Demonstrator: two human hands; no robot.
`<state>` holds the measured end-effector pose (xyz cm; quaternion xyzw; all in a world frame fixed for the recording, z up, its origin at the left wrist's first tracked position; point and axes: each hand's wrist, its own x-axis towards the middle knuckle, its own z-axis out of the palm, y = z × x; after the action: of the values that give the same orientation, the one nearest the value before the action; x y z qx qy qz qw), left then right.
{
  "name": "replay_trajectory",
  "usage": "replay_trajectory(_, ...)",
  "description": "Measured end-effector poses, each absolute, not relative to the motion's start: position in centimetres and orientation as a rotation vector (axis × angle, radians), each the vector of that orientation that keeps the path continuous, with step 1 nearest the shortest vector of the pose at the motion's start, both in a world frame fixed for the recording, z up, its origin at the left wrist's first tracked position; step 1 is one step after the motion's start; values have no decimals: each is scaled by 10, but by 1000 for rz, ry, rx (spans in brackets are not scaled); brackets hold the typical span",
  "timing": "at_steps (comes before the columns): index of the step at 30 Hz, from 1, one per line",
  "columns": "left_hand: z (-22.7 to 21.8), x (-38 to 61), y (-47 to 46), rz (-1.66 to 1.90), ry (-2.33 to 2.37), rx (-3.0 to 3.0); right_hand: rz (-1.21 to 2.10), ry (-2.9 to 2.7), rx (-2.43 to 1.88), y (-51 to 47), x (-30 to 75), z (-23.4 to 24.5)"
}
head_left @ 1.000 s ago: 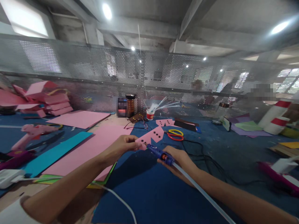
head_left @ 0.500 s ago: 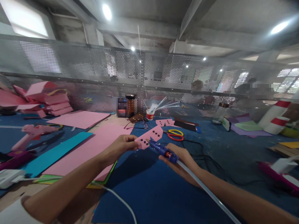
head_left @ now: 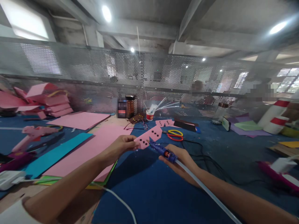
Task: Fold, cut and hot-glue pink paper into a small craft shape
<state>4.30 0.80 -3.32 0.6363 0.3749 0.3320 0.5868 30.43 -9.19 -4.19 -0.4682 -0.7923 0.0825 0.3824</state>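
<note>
My left hand (head_left: pixel 125 144) pinches the left end of a pink paper cutout (head_left: pixel 151 133), which has a notch and several small black diamond shapes on it. My right hand (head_left: pixel 178 157) is wrapped round a blue hot glue gun (head_left: pixel 162 150) with a long clear glue stick (head_left: pixel 203 186) running out of its back. The gun's tip is at the lower edge of the cutout, close to the black diamonds; whether it touches is too small to tell. A similar pink cutout (head_left: pixel 164 123) lies behind on the table, and scissors (head_left: pixel 175 135) with yellow and red handles lie beyond my right hand.
Pink sheets (head_left: pixel 102 140) and a teal strip (head_left: pixel 58 152) lie at the left, near a pink glue gun (head_left: pixel 32 135). A paper cup (head_left: pixel 150 115) of clear sticks stands at the back by a brown jar (head_left: pixel 130 105). Black cables (head_left: pixel 205 155) cross the right side.
Almost nothing differs. The pink cutout has shifted very slightly left and down, and both hands keep their holds.
</note>
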Motion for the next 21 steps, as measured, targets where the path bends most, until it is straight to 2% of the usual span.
replay_trajectory(11,-25,45,1,775,879,1526,130,-2039,-1191,-85,303,-54)
replay_trajectory(21,-27,45,2,771,856,1541,222,-2123,-1278,-97,299,-32)
